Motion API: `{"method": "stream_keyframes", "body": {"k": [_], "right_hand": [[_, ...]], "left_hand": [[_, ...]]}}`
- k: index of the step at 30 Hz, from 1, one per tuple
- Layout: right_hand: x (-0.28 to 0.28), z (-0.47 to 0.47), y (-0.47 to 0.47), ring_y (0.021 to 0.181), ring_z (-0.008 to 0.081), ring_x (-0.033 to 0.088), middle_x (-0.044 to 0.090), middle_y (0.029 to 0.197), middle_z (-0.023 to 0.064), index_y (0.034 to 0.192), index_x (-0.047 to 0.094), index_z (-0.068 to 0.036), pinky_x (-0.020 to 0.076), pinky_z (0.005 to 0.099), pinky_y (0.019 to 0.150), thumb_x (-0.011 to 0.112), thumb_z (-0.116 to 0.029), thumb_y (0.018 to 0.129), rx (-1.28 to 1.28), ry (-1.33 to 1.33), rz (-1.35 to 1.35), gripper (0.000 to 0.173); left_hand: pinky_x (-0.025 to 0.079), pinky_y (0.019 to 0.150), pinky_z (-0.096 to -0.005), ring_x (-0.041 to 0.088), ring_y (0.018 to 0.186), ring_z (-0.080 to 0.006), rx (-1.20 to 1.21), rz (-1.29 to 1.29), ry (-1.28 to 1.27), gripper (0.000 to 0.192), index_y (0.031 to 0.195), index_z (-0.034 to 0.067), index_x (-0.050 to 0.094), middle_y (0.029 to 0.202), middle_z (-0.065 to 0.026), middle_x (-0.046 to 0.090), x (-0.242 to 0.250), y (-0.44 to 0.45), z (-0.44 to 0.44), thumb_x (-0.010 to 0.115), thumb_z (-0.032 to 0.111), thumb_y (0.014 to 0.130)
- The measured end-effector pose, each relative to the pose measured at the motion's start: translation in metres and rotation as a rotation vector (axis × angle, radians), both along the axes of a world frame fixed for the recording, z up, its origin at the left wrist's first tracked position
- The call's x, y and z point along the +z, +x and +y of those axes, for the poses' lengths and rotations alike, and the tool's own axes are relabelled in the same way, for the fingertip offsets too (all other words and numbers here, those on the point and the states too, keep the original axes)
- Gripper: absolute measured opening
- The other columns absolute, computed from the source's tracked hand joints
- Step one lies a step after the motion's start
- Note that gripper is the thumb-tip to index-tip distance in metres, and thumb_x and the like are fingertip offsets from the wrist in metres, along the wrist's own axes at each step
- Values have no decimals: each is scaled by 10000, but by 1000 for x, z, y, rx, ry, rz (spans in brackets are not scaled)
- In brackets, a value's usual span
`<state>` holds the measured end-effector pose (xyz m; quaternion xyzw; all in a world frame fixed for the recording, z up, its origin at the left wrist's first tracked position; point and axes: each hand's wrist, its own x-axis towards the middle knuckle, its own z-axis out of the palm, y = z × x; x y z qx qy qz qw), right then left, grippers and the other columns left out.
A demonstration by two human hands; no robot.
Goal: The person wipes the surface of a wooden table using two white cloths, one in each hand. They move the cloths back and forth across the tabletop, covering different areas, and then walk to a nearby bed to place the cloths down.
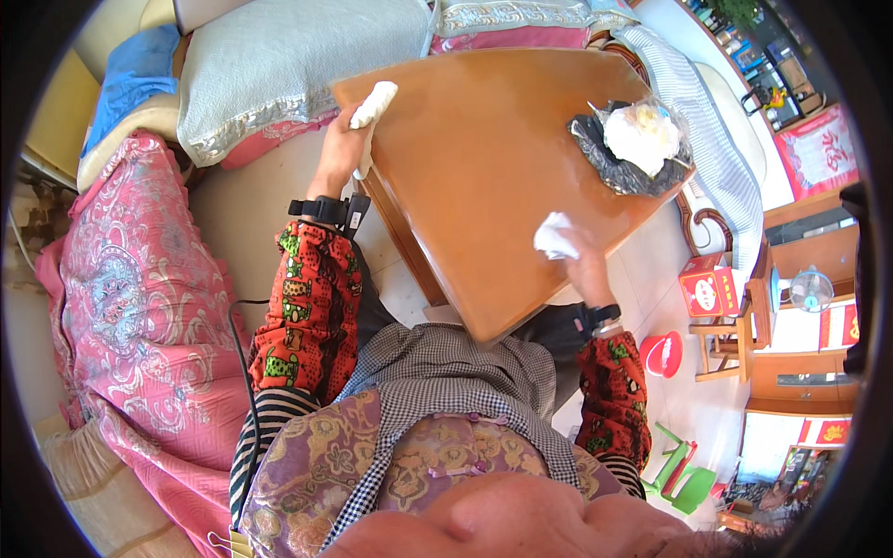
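A wooden table with a glossy brown top stands before me, one corner pointing at my waist. At its left edge, my left hand grips a rolled white cloth, part of which hangs down past the edge. Over the near right part of the top, my right hand, slightly blurred, holds a crumpled white cloth or tissue. Beyond that hand, a clear plastic bag with white contents lies on a black plastic bag at the table's right corner.
Sofas with a pale green cover and a pink patterned cover border the left and far sides. On the tiled floor at right are a red bucket, a green plastic chair and a wooden chair beside a red box.
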<state>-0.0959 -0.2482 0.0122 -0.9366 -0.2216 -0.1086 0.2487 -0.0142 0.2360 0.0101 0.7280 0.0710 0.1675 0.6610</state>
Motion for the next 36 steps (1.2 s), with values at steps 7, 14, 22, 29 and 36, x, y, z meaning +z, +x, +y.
{"method": "stream_keyframes", "body": {"k": [7,14,22,29,36], "right_hand": [[12,23,82,1148,408,631,679,1199,184,1224,712,-81,513,471,977,631,99,800,-123,-192,-27,468],[15,144,59,1249,386,580,639,1308,162,1270,684,-85,455,453,1088,603,120,817,283,-53,32,504],[7,20,126,1102,408,659,695,1175,197,1202,714,-56,530,459,972,614,119,784,-52,-144,-80,464],[-10,9,208,1060,439,664,707,1115,235,1221,726,-64,536,503,949,646,17,824,-190,-213,-58,413],[17,176,189,1146,405,604,654,1239,176,1292,684,-75,507,466,1007,677,64,798,274,-166,-65,513]], "left_hand": [[486,1015,-322,632,1157,-165,60,-8,-47,382,1389,23,630,1246,-83,716,-12,-8,7,623,84,1012],[489,1005,-304,624,1150,-145,67,-9,-13,393,1410,23,620,1237,-68,712,-12,-13,10,600,79,1022],[492,946,-278,616,1081,-117,108,-58,45,369,1390,35,637,1190,-24,702,-6,-27,14,608,63,1023],[500,1015,-336,661,1151,-189,225,-121,95,365,1382,30,624,1218,-117,735,6,-31,11,602,33,1018],[495,1029,-341,659,1185,-212,338,-86,-25,361,1384,15,615,1268,-140,721,6,-30,15,586,22,1025]]}}
